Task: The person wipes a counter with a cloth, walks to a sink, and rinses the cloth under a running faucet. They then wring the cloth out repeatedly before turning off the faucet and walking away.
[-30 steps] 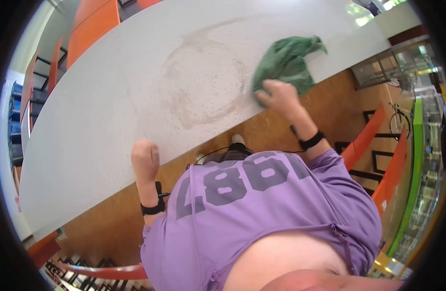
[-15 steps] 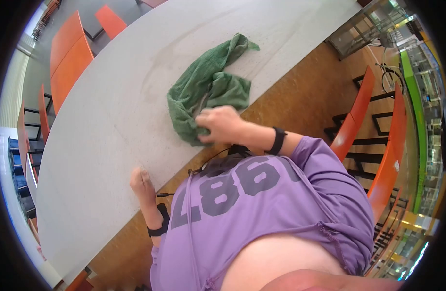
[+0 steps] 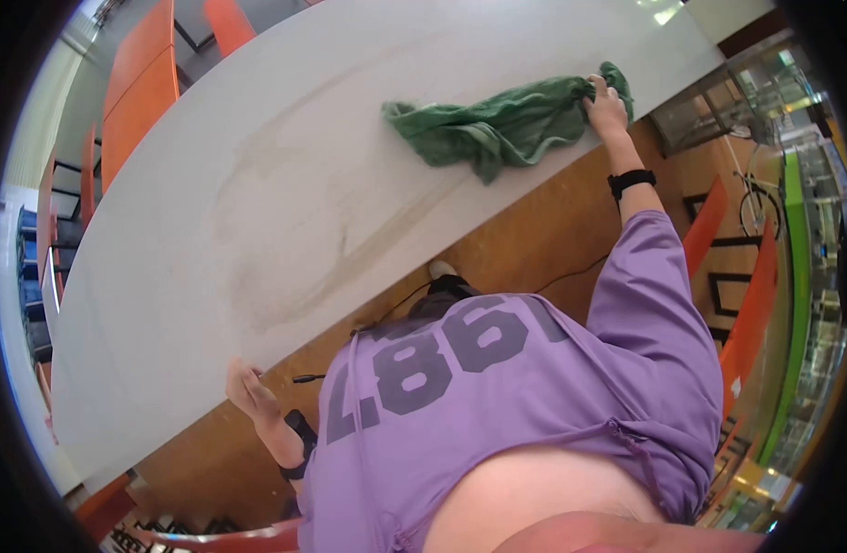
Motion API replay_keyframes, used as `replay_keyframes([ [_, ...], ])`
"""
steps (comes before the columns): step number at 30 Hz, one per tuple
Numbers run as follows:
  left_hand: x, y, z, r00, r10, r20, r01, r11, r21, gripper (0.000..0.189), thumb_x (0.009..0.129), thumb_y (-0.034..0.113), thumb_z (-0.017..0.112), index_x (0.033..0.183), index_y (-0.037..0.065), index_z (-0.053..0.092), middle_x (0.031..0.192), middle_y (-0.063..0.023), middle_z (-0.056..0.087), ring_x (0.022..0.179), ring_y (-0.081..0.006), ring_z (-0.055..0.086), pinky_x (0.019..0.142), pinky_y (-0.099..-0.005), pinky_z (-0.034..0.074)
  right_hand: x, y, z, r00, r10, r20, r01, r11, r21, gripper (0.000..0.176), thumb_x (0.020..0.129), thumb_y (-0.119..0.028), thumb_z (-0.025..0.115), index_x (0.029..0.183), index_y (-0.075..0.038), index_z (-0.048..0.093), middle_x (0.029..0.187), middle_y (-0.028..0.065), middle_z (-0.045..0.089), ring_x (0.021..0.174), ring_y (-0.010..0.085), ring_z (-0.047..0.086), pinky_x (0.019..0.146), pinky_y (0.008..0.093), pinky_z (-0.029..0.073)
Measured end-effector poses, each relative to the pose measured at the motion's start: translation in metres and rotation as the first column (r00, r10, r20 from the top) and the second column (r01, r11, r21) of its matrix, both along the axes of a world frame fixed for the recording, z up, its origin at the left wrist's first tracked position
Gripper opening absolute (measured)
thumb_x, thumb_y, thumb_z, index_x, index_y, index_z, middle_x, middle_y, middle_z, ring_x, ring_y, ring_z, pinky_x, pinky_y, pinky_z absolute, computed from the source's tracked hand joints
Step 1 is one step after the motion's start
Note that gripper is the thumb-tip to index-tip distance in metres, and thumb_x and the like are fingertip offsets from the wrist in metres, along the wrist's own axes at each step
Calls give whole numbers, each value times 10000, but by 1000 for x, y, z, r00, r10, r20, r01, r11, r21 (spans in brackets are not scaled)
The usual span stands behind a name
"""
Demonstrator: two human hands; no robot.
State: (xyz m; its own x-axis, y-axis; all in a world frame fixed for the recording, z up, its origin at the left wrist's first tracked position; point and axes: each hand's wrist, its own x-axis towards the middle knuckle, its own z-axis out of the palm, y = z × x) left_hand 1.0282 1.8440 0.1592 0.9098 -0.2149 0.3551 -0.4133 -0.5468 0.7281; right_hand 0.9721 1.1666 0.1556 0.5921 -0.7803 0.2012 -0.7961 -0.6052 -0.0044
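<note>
Cloth at right hand; left hand at counter edge.
On my remote feed, I see the right hand (image 3: 608, 108) gripping one end of the green cloth (image 3: 497, 124), spread in folds on the counter (image 3: 165, 276). My left hand (image 3: 252, 394) is half-open, fingers loosely bent, near the front edge.

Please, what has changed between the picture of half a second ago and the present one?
The right hand has moved the green cloth toward the right along the table; before, both were in front of the chest. The cloth now trails out to the left of this hand. Nothing was let go: the right hand still grips the cloth, and the left hand remains near the table's edge.
</note>
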Motion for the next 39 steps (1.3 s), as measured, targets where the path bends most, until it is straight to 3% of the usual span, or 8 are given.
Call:
replay_keyframes([
  [5,-14,-76,1,990,-125,66,127,991,-30,385,894,261,372,583,40,422,545,-33,362,511,-146,342,481,-283,251,26,-104,-11,997,-41,60,37,997,61,363,831,-270,519,1167,-251,384,1087,141,524,1017,340,516,819,448,429],
  [10,-34,-141,32,944,-308,-120,309,951,-6,268,845,192,441,645,27,506,600,-95,483,566,-249,450,552,-327,351,37,-147,-3,987,-42,156,4,971,241,390,777,-128,449,1163,-175,469,1174,119,512,1075,301,492,884,388,405],
  [14,-42,-180,40,863,-484,-145,490,872,6,206,819,163,472,673,28,524,634,-105,510,592,-278,477,579,-348,374,2,-146,-16,897,358,259,-400,907,132,486,672,0,434,1147,-88,480,1130,133,525,1077,290,481,890,338,383],
  [18,-32,-197,37,815,-560,-146,567,823,8,150,796,139,488,704,29,531,649,-110,518,615,-297,482,591,-361,378,-67,-124,-3,695,614,376,-713,657,246,395,615,53,418,985,-40,519,964,180,547,982,336,510,835,340,402],
  [21,-30,-213,37,807,-565,-171,572,820,-8,180,816,166,471,721,26,532,650,-103,511,624,-279,477,594,-350,374,-96,-151,11,899,316,304,-400,874,275,390,612,51,420,968,-66,530,920,187,567,952,354,523,809,360,415],
  [28,-38,-271,40,820,-557,-132,564,825,20,291,867,261,428,751,12,525,668,-107,490,660,-248,466,602,-333,365,-94,-310,16,953,-67,294,74,997,-15,304,643,-50,474,907,-124,605,942,147,606,933,318,555,802,378,434],
  [34,-48,-323,29,900,-419,-122,425,904,32,199,829,187,452,777,10,526,715,-120,512,690,-273,479,634,-349,382,19,-391,2,765,108,635,-81,994,-72,265,690,-136,536,946,-141,605,951,109,616,965,311,545,829,377,428],
  [39,-40,-383,23,939,-307,-158,319,946,60,89,793,73,479,806,2,531,756,-136,522,722,-292,489,660,-352,395,107,-368,-14,943,61,327,-83,995,55,429,741,-325,549,1139,-169,507,1147,156,501,1113,350,407,950,421,316],
])
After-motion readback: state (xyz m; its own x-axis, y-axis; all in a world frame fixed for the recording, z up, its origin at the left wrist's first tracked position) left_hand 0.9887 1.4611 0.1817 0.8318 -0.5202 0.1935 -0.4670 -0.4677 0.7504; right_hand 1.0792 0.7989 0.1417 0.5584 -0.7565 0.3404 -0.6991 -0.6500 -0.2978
